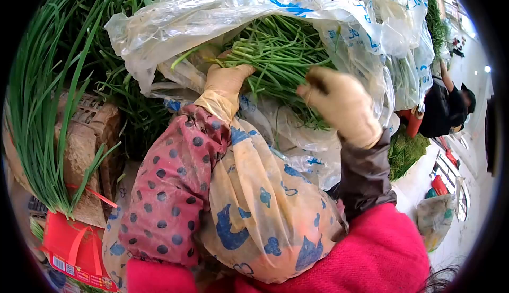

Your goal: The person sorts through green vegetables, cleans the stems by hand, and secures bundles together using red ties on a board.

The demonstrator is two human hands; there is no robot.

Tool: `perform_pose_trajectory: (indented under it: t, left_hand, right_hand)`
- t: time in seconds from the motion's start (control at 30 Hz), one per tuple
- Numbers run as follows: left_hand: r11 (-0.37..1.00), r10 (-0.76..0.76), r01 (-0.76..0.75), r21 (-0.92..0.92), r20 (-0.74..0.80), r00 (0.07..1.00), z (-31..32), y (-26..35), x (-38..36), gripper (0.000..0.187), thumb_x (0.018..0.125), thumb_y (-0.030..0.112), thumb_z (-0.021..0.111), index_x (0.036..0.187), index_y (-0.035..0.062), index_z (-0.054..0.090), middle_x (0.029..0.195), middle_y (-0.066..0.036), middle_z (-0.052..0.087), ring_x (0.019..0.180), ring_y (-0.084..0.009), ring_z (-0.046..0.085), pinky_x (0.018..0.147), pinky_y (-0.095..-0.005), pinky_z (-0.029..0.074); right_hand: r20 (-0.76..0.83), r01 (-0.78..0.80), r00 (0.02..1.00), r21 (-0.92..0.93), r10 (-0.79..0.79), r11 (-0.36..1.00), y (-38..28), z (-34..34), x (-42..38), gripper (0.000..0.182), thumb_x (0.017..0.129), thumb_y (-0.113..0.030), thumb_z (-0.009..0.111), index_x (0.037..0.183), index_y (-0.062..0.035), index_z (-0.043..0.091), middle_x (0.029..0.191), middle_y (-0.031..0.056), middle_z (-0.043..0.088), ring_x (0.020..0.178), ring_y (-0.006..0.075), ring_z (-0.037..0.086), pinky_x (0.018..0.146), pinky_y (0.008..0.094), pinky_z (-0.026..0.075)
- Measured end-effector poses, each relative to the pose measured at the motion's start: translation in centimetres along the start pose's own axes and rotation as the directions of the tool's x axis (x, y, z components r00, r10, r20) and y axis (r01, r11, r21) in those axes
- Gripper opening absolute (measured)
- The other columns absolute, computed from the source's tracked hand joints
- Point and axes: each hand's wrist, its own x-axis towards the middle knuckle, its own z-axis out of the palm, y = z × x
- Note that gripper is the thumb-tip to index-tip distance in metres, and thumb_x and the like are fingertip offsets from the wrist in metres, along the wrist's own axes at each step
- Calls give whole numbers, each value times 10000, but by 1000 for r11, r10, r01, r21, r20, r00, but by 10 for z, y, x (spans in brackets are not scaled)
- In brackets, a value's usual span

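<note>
- I see my left hand [227, 81], gloved, pushed into the bundle of green stalks [281, 54]; its fingers are buried, so I cannot tell their grip.
- My right hand [339, 105], also gloved, is clenched on a few stalks at the bundle's near edge.
- The bundle lies inside the open clear plastic bag [212, 12], straight ahead.
- Loose chives [42, 107] stand left, over a cardboard box [85, 144].

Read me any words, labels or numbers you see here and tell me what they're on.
Blue print on the clear plastic bag: too crumpled and blurred to read.
White barcode label on the red bag: too small to read.
Markings on the cardboard box: illegible.
Nothing else carries text.
</note>
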Motion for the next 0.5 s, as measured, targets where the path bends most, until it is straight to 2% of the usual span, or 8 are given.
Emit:
perform_pose_trajectory:
  t: [0.03,0.1,0.13,0.17,0.3,0.37,0.43,0.5]
  left_hand:
    - [1000,-2,2,-2,4,1000,0,2,-2,285,783,-1,684,1059,39,629,964,-57,673,805,-185,646,646,-314,533]
    - [998,40,-37,-45,56,998,3,3,-3,283,784,13,690,1059,30,626,968,-69,671,801,-187,645,630,-303,527]
    - [989,33,-18,-144,106,994,1,1,-3,426,717,60,746,1117,-19,623,1028,-80,674,879,-177,619,791,-296,479]
    - [990,32,-17,-143,107,994,2,-1,-1,426,717,60,746,1117,-19,623,1028,-80,674,879,-177,619,791,-296,479]
    - [985,103,-90,-146,84,991,1,-5,4,383,725,48,735,1088,-25,637,998,-75,684,858,-167,620,782,-284,477]
    - [978,125,-103,-181,111,986,2,-3,1,374,727,49,733,1082,-27,639,990,-72,686,851,-164,620,780,-280,476]
    - [981,134,-118,-153,104,985,4,1,-2,362,731,47,727,1074,-30,640,986,-65,687,847,-155,618,779,-278,474]
    - [984,130,-115,-133,106,986,4,1,0,385,732,49,733,1095,-25,630,991,-58,686,852,-149,618,784,-278,475]
  right_hand:
    - [-56,-7,998,153,15,988,-1,-9,10,381,855,-333,621,1119,-58,624,970,153,682,928,342,647,799,412,510]
    - [-285,104,957,180,-49,978,12,-1,48,378,880,-351,587,1146,-85,627,1034,151,676,988,336,636,846,418,502]
    - [-225,14,974,35,-6,999,10,0,67,407,883,-372,584,1151,-69,625,1058,167,669,1014,332,630,867,412,494]
    - [-171,-65,984,-115,45,991,4,2,88,438,886,-394,582,1156,-52,622,1082,184,662,1040,329,623,888,406,487]
    - [-141,-43,990,-304,-1,952,-1,30,155,660,863,-564,535,1300,-69,514,1212,220,597,1129,351,572,940,419,455]
    - [-169,-4,984,-310,-51,951,-1,41,181,747,827,-657,528,1291,-72,526,1221,217,594,1154,354,557,951,418,448]
    - [-264,-30,963,-271,-44,962,-3,54,195,735,811,-638,567,1289,-81,532,1218,214,597,1151,350,558,955,413,447]
    - [-252,-5,966,-221,-52,975,1,51,203,704,797,-596,613,1280,-89,538,1208,207,603,1142,348,564,956,412,450]
